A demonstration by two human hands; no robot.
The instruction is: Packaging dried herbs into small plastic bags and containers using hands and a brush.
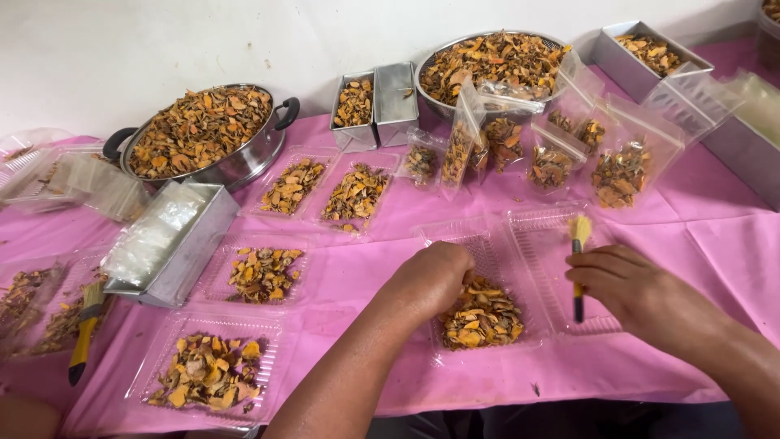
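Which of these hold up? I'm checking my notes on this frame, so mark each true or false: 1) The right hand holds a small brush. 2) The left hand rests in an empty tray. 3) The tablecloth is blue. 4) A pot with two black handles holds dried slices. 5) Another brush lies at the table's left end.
1) True: the right hand grips a small brush with yellow bristles.
2) False: the left hand reaches into a clear tray that holds orange-brown dried slices.
3) False: the tablecloth is pink.
4) True: the pot is heaped with them.
5) True: a yellow-handled brush lies there.
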